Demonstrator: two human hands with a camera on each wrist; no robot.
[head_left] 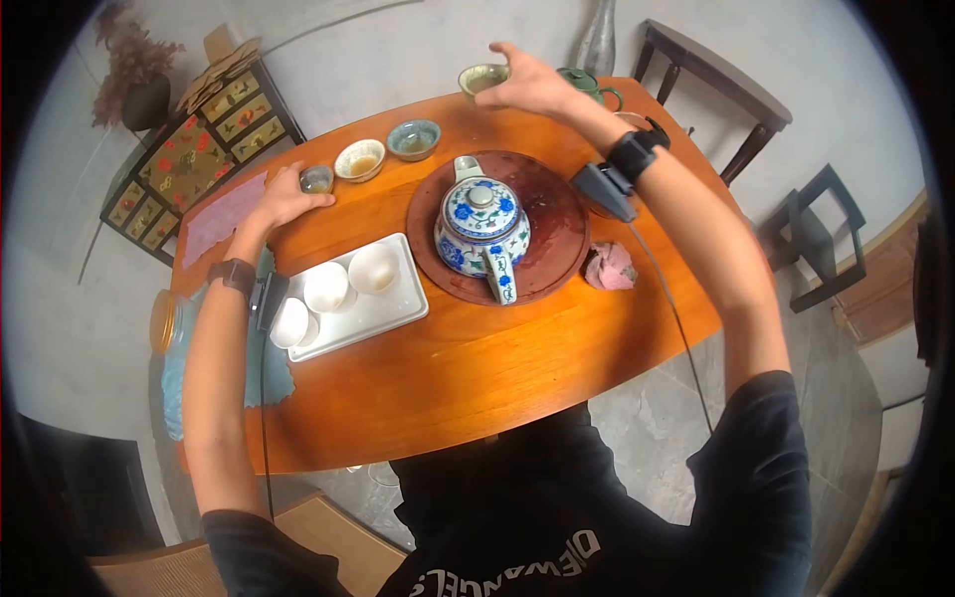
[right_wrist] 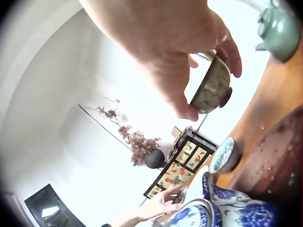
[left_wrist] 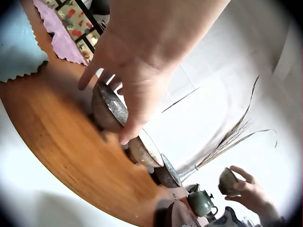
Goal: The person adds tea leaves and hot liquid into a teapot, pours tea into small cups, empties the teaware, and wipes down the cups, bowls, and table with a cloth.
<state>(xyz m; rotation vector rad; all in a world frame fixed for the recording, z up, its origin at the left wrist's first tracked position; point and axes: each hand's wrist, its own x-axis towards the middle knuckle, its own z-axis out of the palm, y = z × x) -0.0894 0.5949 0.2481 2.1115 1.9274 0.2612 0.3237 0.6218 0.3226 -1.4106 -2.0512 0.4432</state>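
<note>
My left hand (head_left: 284, 202) spans a small dark-glazed bowl (left_wrist: 106, 112) at the table's far left, thumb at one side of the rim and fingers at the other. In the right hand (head_left: 537, 88) a speckled green-brown bowl (right_wrist: 211, 89) is held up off the table, thumb and fingers on opposite sides of it. Between the hands stand a cream bowl (head_left: 359, 159) and a blue-green bowl (head_left: 413, 140), both with some amber liquid inside. A blue-and-white teapot (head_left: 479, 229) sits on a round reddish-brown tray (head_left: 562, 244), its spout toward the body.
White cups (head_left: 374, 270) stand on a white rectangular tray (head_left: 398, 316) at left. A crumpled pink cloth (head_left: 610, 267) lies right of the round tray. At the far right is a green teapot (head_left: 580, 82). A lidded jar (head_left: 162, 320) and light-blue cloth (head_left: 267, 383) occupy the left edge.
</note>
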